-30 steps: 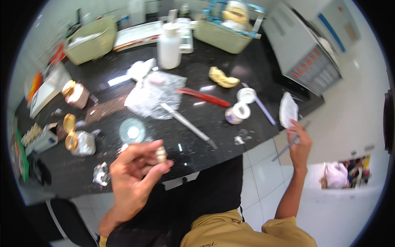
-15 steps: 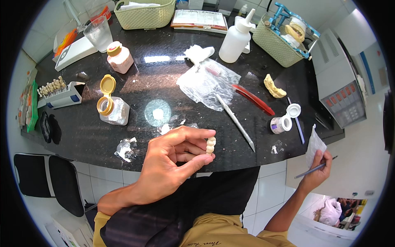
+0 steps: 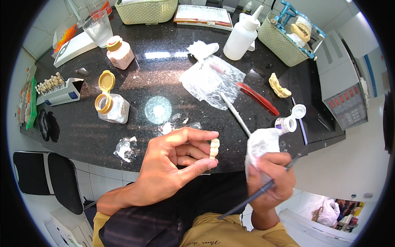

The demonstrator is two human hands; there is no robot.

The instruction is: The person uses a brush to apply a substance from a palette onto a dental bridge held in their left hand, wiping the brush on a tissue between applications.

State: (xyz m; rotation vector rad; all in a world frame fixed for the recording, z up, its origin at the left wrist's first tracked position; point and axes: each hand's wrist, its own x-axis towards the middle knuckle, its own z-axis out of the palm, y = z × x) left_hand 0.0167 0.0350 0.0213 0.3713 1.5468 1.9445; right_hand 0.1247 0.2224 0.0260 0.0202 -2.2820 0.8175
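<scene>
My left hand [image 3: 170, 166] pinches a small cream dental bridge [image 3: 214, 149] upright between thumb and forefinger, above the counter's front edge. My right hand [image 3: 275, 179] is closed on a crumpled white tissue [image 3: 262, 142] and a thin grey pen-like tool [image 3: 247, 200], just right of the bridge. Behind them lie a silver knife-like tool [image 3: 234, 113], a red-handled tool [image 3: 258, 98] and a clear plastic bag [image 3: 205, 84]. A small white jar [image 3: 284, 124] with its lid up, a purple stick [image 3: 304, 133] and a yellowish plaster piece [image 3: 279, 86] sit further right.
The black counter [image 3: 82, 136] also holds an open yellow-capped jar [image 3: 116, 111], pink jar [image 3: 120, 57], cup [image 3: 98, 31], tooth shade guide [image 3: 59, 92], squeeze bottle [image 3: 239, 41], baskets [image 3: 277, 43] and, at right, a grey machine [image 3: 341, 103]. A black chair [image 3: 61, 181] stands left below.
My right hand has moved from the counter's right end leftward toward my left hand, carrying the tissue and thin tool. The view has shifted; my left hand still holds the bridge.
</scene>
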